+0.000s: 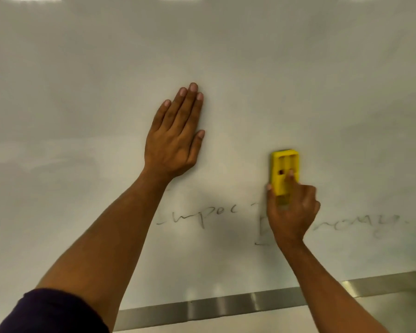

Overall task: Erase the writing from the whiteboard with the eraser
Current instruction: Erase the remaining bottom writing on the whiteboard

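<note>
Dark sleeve nearest; left hand flat, fingers straight on whiteboard; right hand gripping yellow eraser above faint writing

Bare whiteboard lies open above the eraser (the flat left hand blocks leftward).

Left grip flat, fingers straight; right grip curled.

Classroom or office, wall whiteboard, metal tray
</note>
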{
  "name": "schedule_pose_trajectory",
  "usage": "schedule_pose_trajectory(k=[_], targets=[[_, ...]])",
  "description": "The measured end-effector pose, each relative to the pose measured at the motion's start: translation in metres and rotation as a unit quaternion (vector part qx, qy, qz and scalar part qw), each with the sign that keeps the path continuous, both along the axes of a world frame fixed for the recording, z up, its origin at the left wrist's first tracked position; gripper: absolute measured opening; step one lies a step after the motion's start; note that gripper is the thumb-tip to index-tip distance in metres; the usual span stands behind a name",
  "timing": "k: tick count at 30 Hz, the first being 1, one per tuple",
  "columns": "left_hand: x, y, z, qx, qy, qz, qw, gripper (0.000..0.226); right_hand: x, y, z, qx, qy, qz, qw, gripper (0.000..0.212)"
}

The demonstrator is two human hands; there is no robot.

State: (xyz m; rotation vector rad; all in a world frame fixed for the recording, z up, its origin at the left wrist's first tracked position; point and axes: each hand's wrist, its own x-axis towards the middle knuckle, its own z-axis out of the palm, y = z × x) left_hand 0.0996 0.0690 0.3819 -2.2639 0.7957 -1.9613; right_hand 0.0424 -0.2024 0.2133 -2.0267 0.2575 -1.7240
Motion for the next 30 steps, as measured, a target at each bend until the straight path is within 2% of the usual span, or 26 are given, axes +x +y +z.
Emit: schedule_pose_trajectory(k=[1,2,5,6,7,8,10,11,12,15,16,17,19,20,21,23,25,26,29,30], targets=[[0.001,0.001,0.001,0.007,-0.002,0.0,1.0,0.063,0.002,0.014,0.006,0.089,-0.017,-0.001,0.996,0.061],[0.001,0.002,0.001,0.014,-0.006,0.0,1.0,0.063,0.003,0.03,0.009,0.107,-0.026,0.005,0.994,0.06],[0.002,0.012,0.003,0.049,-0.018,0.0,0.999,0.062,-0.006,0.064,-0.015,-0.08,-0.009,0.052,0.995,0.063],[0.003,0.018,0.004,0.067,-0.022,-0.004,0.998,0.062,-0.008,0.06,-0.019,-0.101,-0.004,0.056,0.993,0.063],[0.005,0.024,0.005,0.086,-0.028,-0.007,0.996,0.062,-0.007,0.052,-0.018,-0.063,-0.004,0.052,0.997,0.059],[0.007,0.03,0.007,0.102,-0.036,-0.007,0.994,0.062,-0.005,0.046,-0.013,0.03,-0.01,0.05,0.998,0.056],[0.009,0.037,0.01,0.12,-0.047,-0.001,0.992,0.062,0.001,0.047,0.001,0.217,-0.045,0.068,0.973,0.055],[0.009,0.038,0.01,0.123,-0.047,0.001,0.991,0.062,0.0,0.054,0.003,0.241,-0.048,0.074,0.967,0.055],[0.009,0.039,0.01,0.123,-0.046,0.002,0.991,0.062,-0.002,0.064,-0.001,0.217,-0.034,0.079,0.972,0.056],[0.008,0.038,0.008,0.123,-0.044,0.006,0.991,0.062,-0.016,0.074,-0.027,0.051,0.022,0.139,0.989,0.057],[0.008,0.038,0.008,0.123,-0.043,0.004,0.991,0.062,-0.015,0.065,-0.027,0.043,0.025,0.14,0.989,0.057],[0.009,0.039,0.008,0.123,-0.044,0.003,0.991,0.062,-0.012,0.054,-0.024,0.077,0.021,0.129,0.988,0.056],[0.009,0.038,0.008,0.122,-0.046,0.004,0.991,0.063,-0.005,0.045,-0.01,0.214,-0.016,0.107,0.971,0.057],[0.01,0.038,0.008,0.121,-0.047,0.005,0.991,0.063,-0.004,0.048,-0.006,0.244,-0.023,0.104,0.964,0.058],[0.01,0.038,0.008,0.122,-0.048,0.006,0.991,0.063,-0.004,0.054,-0.009,0.217,-0.015,0.101,0.971,0.058],[0.009,0.038,0.007,0.121,-0.052,0.006,0.991,0.064,-0.009,0.064,-0.03,0.032,0.01,0.107,0.994,0.058],[0.008,0.037,0.007,0.12,-0.054,0.01,0.991,0.064,-0.011,0.053,-0.037,-0.118,0.021,0.098,0.988,0.056],[0.008,0.038,0.006,0.12,-0.054,0.01,0.991,0.064,-0.009,0.043,-0.033,-0.119,0.017,0.084,0.989,0.053],[0.008,0.036,0.006,0.119,-0.06,0.018,0.991,0.064,0.001,0.035,-0.008,0.089,0.007,0.064,0.994,0.052],[0.008,0.038,0.006,0.118,-0.062,0.018,0.991,0.064,0.001,0.042,-0.008,0.083,0.009,0.064,0.994,0.053]])
